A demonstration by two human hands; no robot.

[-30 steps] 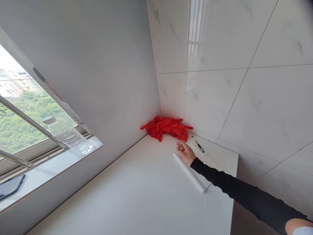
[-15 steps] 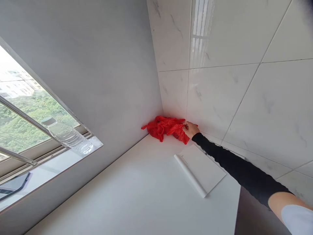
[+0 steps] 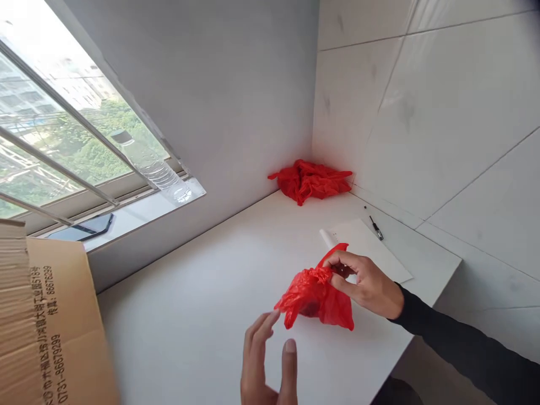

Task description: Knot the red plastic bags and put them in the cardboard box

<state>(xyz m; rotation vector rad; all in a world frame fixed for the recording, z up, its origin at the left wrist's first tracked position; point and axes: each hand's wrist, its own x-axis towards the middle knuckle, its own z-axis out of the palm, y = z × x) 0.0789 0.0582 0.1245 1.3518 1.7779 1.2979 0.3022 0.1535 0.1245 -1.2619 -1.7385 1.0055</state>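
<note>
Pinched in my right hand is the top of a red plastic bag, held over the white table. Something dark shows faintly through the bag's side. My left hand is at the bottom centre, its thumb and fingers apart, with the fingertips close to the bag's left corner. More crumpled red plastic lies in the back corner of the table. Behind my right hand, a white notebook is partly hidden by the hand and the bag.
A black pen lies beside the notebook. An opened cardboard box stands at the lower left. On the window sill are a clear water bottle and a phone. Walls meet behind the table.
My right hand has come back from the corner with one red bag, leaving other red plastic there. My left hand has entered from below. The view has shifted, showing the cardboard box and pen.
</note>
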